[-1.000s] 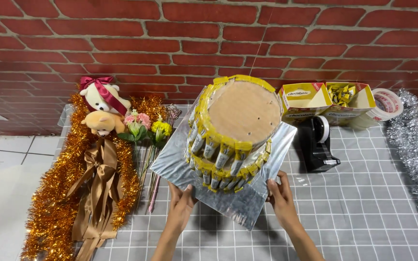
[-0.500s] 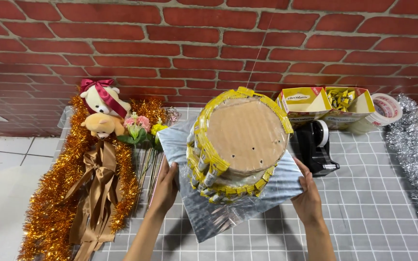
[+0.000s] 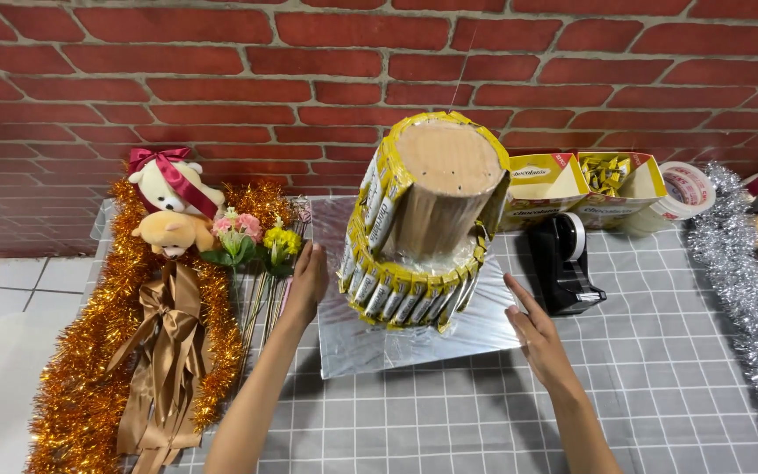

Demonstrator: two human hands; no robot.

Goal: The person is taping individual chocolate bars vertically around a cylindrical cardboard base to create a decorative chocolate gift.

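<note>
head view | my left hand (image 3: 307, 283) lay flat against the silver board's (image 3: 370, 351) left edge, right hand (image 3: 532, 332) open by its right corner, neither gripping | candy-bar tower (image 3: 418, 219) stood centred on it, on the checked cloth (image 3: 660, 386) | judged top-heavy, wrappers loose: lift by board edges

Bright, even light falls from above and a little in front, so shadows stay soft and short. The silver foil board (image 3: 370, 347) between the left hand (image 3: 306, 283) and right hand (image 3: 532, 329) throws mild glare near the left fingers. Both forearms cast faint shadows on the checked cloth (image 3: 660, 369) below the wrists. Focus is sharp throughout (edges bow slightly, wide lens).
</note>
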